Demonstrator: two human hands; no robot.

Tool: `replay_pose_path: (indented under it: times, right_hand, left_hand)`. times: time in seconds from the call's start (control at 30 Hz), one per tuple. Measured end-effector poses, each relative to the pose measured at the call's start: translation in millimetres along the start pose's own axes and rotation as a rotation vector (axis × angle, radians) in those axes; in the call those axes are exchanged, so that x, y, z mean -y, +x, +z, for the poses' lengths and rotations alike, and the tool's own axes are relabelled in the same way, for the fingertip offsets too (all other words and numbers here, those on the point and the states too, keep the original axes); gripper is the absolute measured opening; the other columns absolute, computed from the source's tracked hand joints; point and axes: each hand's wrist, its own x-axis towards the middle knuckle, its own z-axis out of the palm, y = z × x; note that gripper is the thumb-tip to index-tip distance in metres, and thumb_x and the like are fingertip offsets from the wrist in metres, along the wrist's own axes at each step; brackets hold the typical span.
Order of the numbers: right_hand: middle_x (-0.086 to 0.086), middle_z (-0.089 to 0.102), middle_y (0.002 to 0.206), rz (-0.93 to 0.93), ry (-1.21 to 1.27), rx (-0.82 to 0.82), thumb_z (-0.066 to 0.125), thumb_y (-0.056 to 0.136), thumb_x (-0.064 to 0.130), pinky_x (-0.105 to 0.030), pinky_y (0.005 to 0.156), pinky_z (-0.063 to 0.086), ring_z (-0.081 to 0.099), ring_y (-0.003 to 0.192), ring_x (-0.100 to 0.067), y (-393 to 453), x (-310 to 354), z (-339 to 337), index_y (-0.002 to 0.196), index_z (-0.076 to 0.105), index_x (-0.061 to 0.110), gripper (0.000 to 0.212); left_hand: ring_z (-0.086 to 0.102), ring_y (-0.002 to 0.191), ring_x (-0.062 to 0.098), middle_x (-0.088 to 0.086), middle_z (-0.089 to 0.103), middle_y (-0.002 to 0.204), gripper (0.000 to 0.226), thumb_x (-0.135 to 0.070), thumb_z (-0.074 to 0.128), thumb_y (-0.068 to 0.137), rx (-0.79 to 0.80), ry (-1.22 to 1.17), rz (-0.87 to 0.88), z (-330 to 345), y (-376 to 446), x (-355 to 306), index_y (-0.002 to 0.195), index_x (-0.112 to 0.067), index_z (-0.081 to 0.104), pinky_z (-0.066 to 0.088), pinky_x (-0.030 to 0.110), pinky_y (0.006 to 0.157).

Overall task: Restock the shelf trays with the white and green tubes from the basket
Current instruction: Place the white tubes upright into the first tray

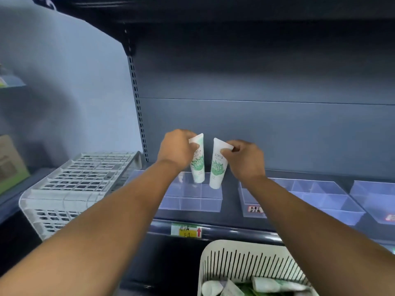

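My left hand (175,149) grips the crimped top of a white and green tube (197,165), which hangs cap down over the back of the left clear tray (192,202). My right hand (245,159) pinches the top of a second white and green tube (217,167), also cap down, just right of the first above the same tray. The two tubes hang close together without touching. At the bottom edge, the white slotted basket (241,261) holds several more tubes (269,284).
Two more clear divided trays (333,201) (376,201) sit to the right on the dark shelf. A white lattice crate (77,186) lies tipped at the shelf's left end. A price label (186,231) is on the shelf's front rail. A cardboard box (10,163) stands far left.
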Motion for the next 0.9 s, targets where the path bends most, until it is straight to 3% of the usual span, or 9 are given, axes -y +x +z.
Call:
replay_pose_path:
  times: [0.33, 0.67, 0.8, 0.9]
  right_hand:
    - [-0.009, 0.073, 0.09, 0.021, -0.009, 0.045, 0.06, 0.088, 0.021, -0.035, 0.079, 0.054, 0.066, 0.086, -0.027, 51, -28, 62, 0.098, 0.071, 0.016, 0.015]
    - [-0.008, 0.072, 0.094, 0.06, -0.137, 0.133, 0.056, 0.091, 0.025, -0.03, 0.072, 0.051, 0.065, 0.081, -0.025, 60, -58, 97, 0.103, 0.068, 0.018, 0.018]
    - [-0.01, 0.07, 0.106, 0.075, -0.159, 0.169, 0.054, 0.092, 0.025, -0.03, 0.076, 0.048, 0.064, 0.091, -0.027, 59, -54, 97, 0.114, 0.063, 0.016, 0.025]
    - [-0.008, 0.059, 0.129, 0.078, -0.175, 0.21, 0.054, 0.092, 0.027, -0.033, 0.091, 0.045, 0.058, 0.114, -0.029, 53, -47, 88, 0.136, 0.048, 0.018, 0.045]
  left_hand:
    - [0.065, 0.085, 0.028, 0.01, 0.072, 0.095, 0.018, -0.011, 0.055, 0.09, 0.068, 0.063, -0.088, 51, 44, 39, 0.098, -0.012, 0.071, 0.049, 0.029, 0.071]
    - [0.066, 0.093, 0.031, 0.012, 0.071, 0.102, 0.02, -0.013, 0.055, 0.09, 0.151, 0.115, -0.16, 87, 53, 72, 0.103, -0.011, 0.07, 0.053, 0.034, 0.082]
    - [0.062, 0.102, 0.031, 0.012, 0.066, 0.116, 0.026, -0.019, 0.058, 0.09, 0.195, 0.155, -0.162, 85, 52, 68, 0.115, -0.013, 0.066, 0.051, 0.034, 0.087]
    - [0.052, 0.119, 0.028, 0.007, 0.053, 0.133, 0.046, -0.023, 0.061, 0.09, 0.196, 0.184, -0.125, 79, 47, 62, 0.135, -0.015, 0.051, 0.046, 0.036, 0.097]
